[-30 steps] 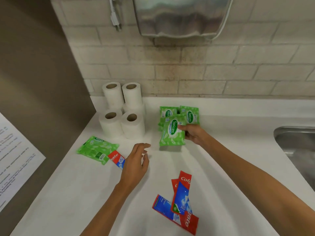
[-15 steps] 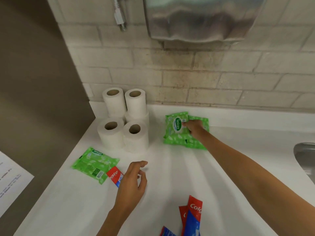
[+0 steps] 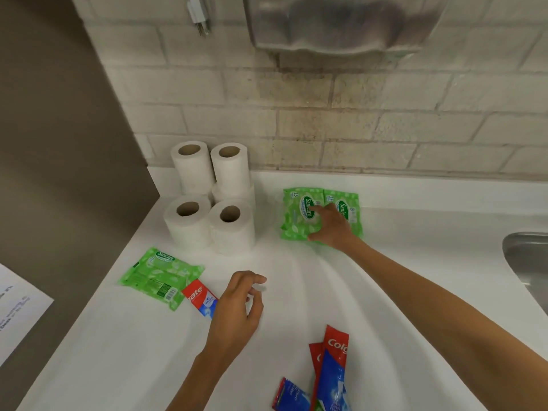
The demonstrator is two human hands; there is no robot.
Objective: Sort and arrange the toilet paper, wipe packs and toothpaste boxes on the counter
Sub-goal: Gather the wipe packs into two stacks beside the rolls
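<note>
Several white toilet paper rolls [image 3: 207,203] stand stacked in the back left corner of the white counter [image 3: 299,295]. Right of them lie green wipe packs [image 3: 296,223] side by side near the wall. My right hand [image 3: 332,228] rests on them, index finger stretched over the left pack's label and thumb at its front edge. Another green wipe pack [image 3: 157,274] lies at the left, with a red and blue toothpaste box [image 3: 197,296] partly under my left hand [image 3: 237,307]. That hand hovers with loosely curled fingers and holds nothing. More toothpaste boxes [image 3: 332,369] overlap at the bottom edge.
A steel sink [image 3: 527,262] is set into the counter at the right. A metal dispenser [image 3: 335,22] and a hanging plug [image 3: 198,16] are on the brick wall above. A brown side wall with a printed sheet [image 3: 17,310] bounds the left.
My right hand carried a wipe pack back and laid it flat beside the other packs near the wall. My left hand stayed hovering by the toothpaste box. The view shifted closer.
</note>
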